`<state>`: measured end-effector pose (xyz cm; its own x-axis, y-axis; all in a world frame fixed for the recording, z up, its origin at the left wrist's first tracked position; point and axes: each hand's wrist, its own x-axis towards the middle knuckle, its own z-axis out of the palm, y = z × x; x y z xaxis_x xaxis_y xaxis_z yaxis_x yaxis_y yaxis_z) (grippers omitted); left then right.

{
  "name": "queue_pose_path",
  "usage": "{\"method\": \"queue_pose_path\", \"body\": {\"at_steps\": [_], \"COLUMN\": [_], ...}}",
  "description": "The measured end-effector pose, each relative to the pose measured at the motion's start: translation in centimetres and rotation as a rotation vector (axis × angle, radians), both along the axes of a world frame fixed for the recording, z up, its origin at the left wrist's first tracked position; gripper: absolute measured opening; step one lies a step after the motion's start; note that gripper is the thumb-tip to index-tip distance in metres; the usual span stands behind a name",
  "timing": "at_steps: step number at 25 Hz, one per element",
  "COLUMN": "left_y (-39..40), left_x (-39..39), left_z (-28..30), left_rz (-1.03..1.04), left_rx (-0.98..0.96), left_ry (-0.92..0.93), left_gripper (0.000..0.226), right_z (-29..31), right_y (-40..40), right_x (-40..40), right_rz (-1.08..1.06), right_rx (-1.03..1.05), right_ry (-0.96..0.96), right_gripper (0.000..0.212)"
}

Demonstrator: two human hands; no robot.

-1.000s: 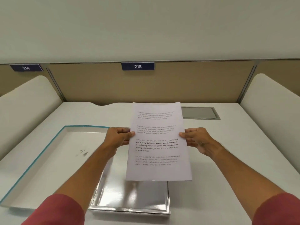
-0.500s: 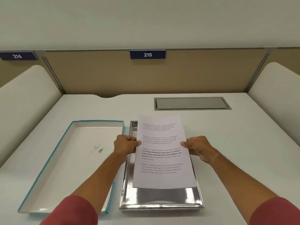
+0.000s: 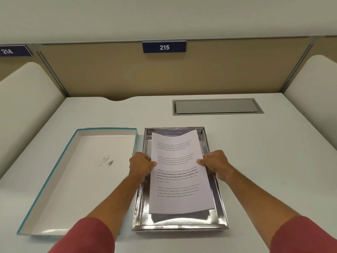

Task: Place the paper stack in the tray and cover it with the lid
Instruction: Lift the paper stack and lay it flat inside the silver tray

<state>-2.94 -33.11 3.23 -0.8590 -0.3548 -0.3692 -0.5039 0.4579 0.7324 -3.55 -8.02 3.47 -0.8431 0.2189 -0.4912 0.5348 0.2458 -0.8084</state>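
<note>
Both arms reaching forward, left hand [image 3: 141,166] and right hand [image 3: 215,164] are each pinching a long edge of the paper stack [image 3: 179,172] over the silver tray [image 3: 221,203].

Both arms reach forward from the bottom corners of the view, bare from the elbow down, with red sleeves [image 3: 85,236] covering the upper arms. The forearms angle inward toward each other. The left hand [image 3: 141,166] is curled, thumb on top pointing right, pinching the left edge of the paper stack [image 3: 179,172]. The right hand [image 3: 215,164] mirrors it, thumb pointing left, on the right edge. The fingers underneath are hidden, so their grip is probably closed. The wrists look level.
</note>
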Motion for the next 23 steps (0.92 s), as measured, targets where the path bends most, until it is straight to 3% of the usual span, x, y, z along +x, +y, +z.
{"method": "queue_pose_path", "body": {"at_steps": [2, 6, 8, 13, 17, 20, 23], "left_y": [0.4, 0.8, 0.9, 1.2, 1.7, 2.0, 1.6], "left_x": [0.1, 0.0, -0.3, -0.5, -0.4, -0.4, -0.3], "left_z": [0.1, 0.2, 0.3, 0.2, 0.1, 0.3, 0.5], "left_rz": [-0.01, -0.046, -0.078, -0.174, -0.252, -0.303, -0.342], "left_rx": [-0.032, -0.117, -0.164, -0.315, -0.386, -0.421, -0.42], "left_ry": [-0.001, -0.008, -0.03, -0.074, -0.134, -0.148, -0.172], "left_gripper": [0.022, 0.024, 0.021, 0.022, 0.029, 0.03, 0.031], "right_z": [0.3, 0.7, 0.5, 0.0, -0.1, -0.1, 0.5], "right_y": [-0.3, -1.0, -1.5, -1.9, -2.6, -2.9, -2.7], "right_x": [0.1, 0.2, 0.1, -0.1, 0.0, 0.1, 0.3], "right_rz": [0.007, 0.027, 0.044, 0.123, 0.204, 0.209, 0.199], "right_rx": [0.028, 0.18, 0.272, 0.404, 0.52, 0.531, 0.462], "right_ry": [-0.009, -0.024, -0.027, -0.065, -0.075, -0.08, -0.083], "right_gripper": [0.012, 0.037, 0.039, 0.032, 0.012, 0.026, 0.007]}}
